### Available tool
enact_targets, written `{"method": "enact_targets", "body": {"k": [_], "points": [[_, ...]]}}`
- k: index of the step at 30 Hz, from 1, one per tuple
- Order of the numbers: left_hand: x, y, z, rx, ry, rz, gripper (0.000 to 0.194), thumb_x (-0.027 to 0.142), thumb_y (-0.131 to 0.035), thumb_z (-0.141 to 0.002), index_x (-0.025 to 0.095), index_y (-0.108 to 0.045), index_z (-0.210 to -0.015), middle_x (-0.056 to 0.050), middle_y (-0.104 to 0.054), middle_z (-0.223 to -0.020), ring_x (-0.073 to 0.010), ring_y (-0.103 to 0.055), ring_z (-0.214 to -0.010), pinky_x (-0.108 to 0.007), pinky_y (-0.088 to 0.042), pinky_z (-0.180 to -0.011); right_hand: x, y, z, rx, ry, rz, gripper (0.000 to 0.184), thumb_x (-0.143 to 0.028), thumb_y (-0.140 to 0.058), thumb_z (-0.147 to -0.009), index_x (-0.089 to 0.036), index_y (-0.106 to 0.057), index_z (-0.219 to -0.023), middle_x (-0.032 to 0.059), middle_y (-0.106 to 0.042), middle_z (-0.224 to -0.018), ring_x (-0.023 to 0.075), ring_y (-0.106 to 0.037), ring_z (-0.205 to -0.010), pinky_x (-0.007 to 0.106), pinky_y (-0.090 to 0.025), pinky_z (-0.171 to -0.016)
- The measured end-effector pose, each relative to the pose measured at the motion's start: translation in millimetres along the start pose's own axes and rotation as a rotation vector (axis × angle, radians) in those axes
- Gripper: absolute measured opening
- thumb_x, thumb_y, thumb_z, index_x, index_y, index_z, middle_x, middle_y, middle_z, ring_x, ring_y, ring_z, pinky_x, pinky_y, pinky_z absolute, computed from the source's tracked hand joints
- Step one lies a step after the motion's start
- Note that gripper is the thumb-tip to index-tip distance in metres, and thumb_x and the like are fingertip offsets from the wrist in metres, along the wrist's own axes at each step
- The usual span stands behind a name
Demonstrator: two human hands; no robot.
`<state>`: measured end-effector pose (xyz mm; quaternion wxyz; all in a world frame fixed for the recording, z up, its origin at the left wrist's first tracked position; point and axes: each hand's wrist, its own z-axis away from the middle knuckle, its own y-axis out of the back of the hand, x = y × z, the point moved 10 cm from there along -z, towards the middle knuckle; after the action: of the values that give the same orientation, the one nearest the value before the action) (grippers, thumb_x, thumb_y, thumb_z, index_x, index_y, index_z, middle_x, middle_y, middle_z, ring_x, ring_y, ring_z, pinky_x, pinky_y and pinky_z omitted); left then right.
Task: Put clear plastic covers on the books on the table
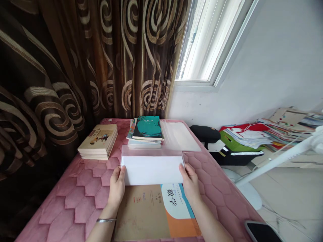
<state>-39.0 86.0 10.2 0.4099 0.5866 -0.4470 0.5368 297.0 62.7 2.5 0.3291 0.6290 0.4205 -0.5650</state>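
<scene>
Over an open-covered textbook (pixel 151 211) lying on the pink quilted surface (pixel 75 205), the left hand (pixel 117 185) and right hand (pixel 189 181) are pinching opposite edges of a clear-and-white sheet (pixel 152 170). Beyond it, a stack of books (pixel 147 128) is resting beside clear covers (pixel 180 134).

One head-worn camera looks forward and down over a pink quilted surface (pixel 85 188).
From above its near end at 6 o'clock, the view faces 12 o'clock; left hand (pixel 117 185) and right hand (pixel 189 181) are close, at 7 and 5. Farther off, curtain (pixel 106 60) spans 9 to 12, window (pixel 207 40) at 1.
</scene>
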Motion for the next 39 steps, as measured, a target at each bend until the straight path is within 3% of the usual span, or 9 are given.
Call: {"method": "enact_targets", "body": {"k": [4,14,24,33,39], "points": [[-3,0.9,-2,0.008,-0.013,-0.026,0.046,0.063,-0.056,-0.077,0.018,-0.052,-0.072,0.002,-0.050,-0.066,-0.0123,-0.042,-0.061,-0.022,-0.036,-0.054,3,-3,1,-0.043,-0.029,-0.058,0.035,-0.053,-0.067,-0.074,-0.019,-0.060,-0.076,0.0007,-0.060,-0.069,0.0166,-0.052,-0.063,0.025,-0.041,-0.053],[-2,0.6,-1,0.007,0.011,0.022,0.046,0.063,-0.060,-0.073,0.018,-0.056,-0.075,0.000,-0.057,-0.071,-0.0149,-0.048,-0.065,-0.023,-0.040,-0.059,6,0,-2,-0.012,-0.012,0.084,0.042,-0.060,-0.063,-0.075,-0.018,-0.057,-0.070,0.0003,-0.056,-0.063,0.0152,-0.047,-0.059,0.023,-0.037,-0.049],[-4,0.2,-2,0.004,0.010,0.028,0.046,0.063,-0.059,-0.074,0.018,-0.051,-0.070,0.003,-0.051,-0.065,-0.0118,-0.043,-0.060,-0.021,-0.036,-0.055,12,-4,0,-0.065,-0.058,-0.101,0.035,-0.050,-0.069,-0.073,-0.018,-0.064,-0.083,0.0020,-0.064,-0.071,0.0174,-0.054,-0.063,0.025,-0.044,-0.053],[0,-0.1,1,0.012,0.012,0.059,0.046,0.063,-0.061,-0.071,0.018,-0.055,-0.072,0.000,-0.056,-0.070,-0.0142,-0.048,-0.065,-0.023,-0.041,-0.060,6,-4,-1,-0.046,-0.018,-0.007,0.040,-0.057,-0.066,-0.073,-0.017,-0.062,-0.077,0.0030,-0.062,-0.068,0.0180,-0.053,-0.063,0.026,-0.043,-0.052],[-5,0.9,-1,0.007,0.010,0.046,0.043,0.060,-0.060,-0.074,0.018,-0.055,-0.074,0.001,-0.056,-0.070,-0.0138,-0.047,-0.064,-0.023,-0.040,-0.060,0,-4,1,-0.056,0.009,-0.038,0.033,-0.051,-0.066,-0.075,-0.019,-0.062,-0.078,0.0012,-0.061,-0.069,0.0168,-0.051,-0.064,0.024,-0.041,-0.053]]}}
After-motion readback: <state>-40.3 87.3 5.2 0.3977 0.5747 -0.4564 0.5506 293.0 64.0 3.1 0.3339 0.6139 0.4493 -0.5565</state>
